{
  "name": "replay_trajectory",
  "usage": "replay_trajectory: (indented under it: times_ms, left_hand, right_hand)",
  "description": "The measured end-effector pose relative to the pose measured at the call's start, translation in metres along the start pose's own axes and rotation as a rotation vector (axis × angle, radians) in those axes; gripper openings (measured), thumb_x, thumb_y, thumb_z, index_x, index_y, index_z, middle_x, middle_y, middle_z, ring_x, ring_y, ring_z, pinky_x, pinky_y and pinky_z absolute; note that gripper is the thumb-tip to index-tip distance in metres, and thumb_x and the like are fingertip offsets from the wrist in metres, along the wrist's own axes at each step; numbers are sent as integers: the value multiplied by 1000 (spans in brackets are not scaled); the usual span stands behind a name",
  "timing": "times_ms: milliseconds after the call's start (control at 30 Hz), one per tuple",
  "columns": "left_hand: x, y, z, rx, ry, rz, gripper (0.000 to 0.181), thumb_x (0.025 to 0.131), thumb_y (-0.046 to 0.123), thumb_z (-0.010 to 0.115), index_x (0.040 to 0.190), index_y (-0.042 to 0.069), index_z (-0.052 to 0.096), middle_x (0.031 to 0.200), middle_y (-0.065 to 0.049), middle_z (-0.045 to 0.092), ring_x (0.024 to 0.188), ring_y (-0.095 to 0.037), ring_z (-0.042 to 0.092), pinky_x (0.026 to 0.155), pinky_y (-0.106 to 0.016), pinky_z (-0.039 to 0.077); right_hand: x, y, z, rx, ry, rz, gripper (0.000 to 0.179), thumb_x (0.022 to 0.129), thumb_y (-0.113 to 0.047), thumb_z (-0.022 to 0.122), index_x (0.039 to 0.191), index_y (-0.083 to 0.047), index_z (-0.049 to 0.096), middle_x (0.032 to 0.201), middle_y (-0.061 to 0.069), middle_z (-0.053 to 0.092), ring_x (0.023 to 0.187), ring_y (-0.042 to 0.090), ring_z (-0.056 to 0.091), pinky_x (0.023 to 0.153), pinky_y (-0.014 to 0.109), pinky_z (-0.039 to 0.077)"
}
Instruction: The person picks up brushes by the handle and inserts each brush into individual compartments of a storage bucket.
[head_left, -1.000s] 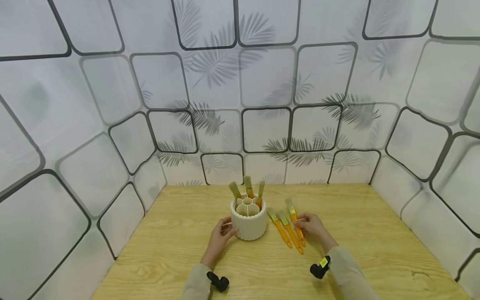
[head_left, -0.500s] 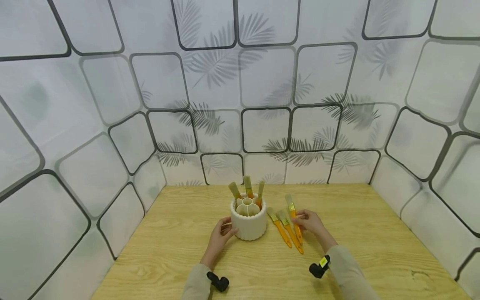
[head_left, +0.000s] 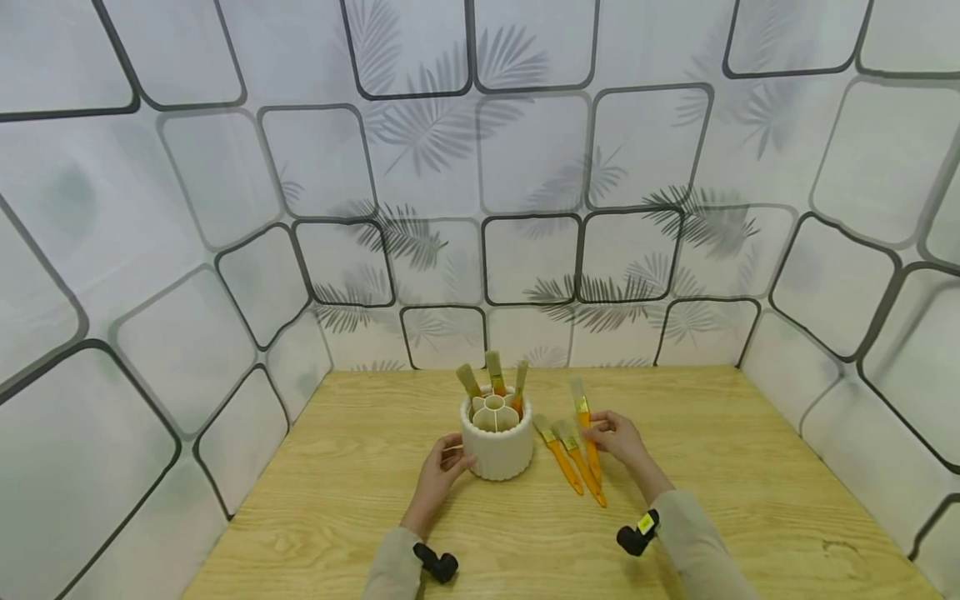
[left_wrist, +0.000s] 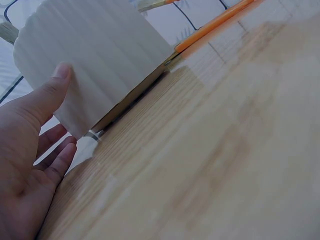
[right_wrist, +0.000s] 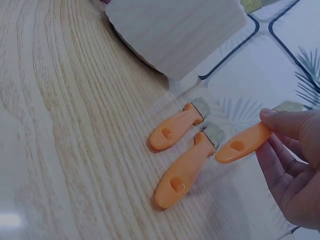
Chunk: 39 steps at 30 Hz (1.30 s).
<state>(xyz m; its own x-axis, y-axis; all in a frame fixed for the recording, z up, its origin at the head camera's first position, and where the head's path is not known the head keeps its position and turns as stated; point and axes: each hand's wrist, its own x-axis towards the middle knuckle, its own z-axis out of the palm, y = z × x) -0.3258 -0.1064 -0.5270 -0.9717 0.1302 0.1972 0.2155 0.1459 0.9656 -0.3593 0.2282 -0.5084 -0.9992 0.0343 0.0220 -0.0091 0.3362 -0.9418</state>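
Note:
A round white ribbed holder (head_left: 497, 450) with flower-like compartments stands upright on the table; three paintbrushes, including one with pale bristles (head_left: 493, 365), stand in its far compartments. My left hand (head_left: 441, 473) holds the holder's left side, thumb (left_wrist: 61, 75) on the ribbed wall and the other fingers curved near its base edge. My right hand (head_left: 618, 437) pinches an orange-handled paintbrush (head_left: 591, 450) between thumb and fingers, bristles pointing away. In the right wrist view, this brush's handle (right_wrist: 245, 144) is raised off the table. Two more paintbrushes (head_left: 558, 462) (right_wrist: 182, 175) lie between holder and right hand.
The wooden table (head_left: 352, 500) extends around the hands. Patterned pale walls (head_left: 532, 250) enclose it at the back and both sides. The near compartments of the holder have no brush in them. Small black devices (head_left: 437, 564) are worn at both wrists.
My right hand has shifted slightly away from me and to the left, carrying its paintbrush along. My left hand and the holder stay where they were.

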Motion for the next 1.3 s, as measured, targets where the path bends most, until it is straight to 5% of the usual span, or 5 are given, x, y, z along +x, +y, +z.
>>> replay_trajectory:
  times_ms: [667,1300]
  left_hand:
    - [1,-4,0,-4,20,19,42,87,17,66,123,3,50,124,-18,52,112,-34,52,95,-38,45]
    - [1,-1,0,23,42,35,36,89,18,63,118,0,51,118,-19,53,108,-34,53,91,-34,47]
  right_hand:
    - [-4,-12,6,3,28,-46,41,86,-19,67,117,4,54,94,13,59,77,15,59,77,39,55]
    - [-3,-18,10,20,53,-90,41,86,-20,67,117,3,54,96,14,59,76,12,58,71,31,56]
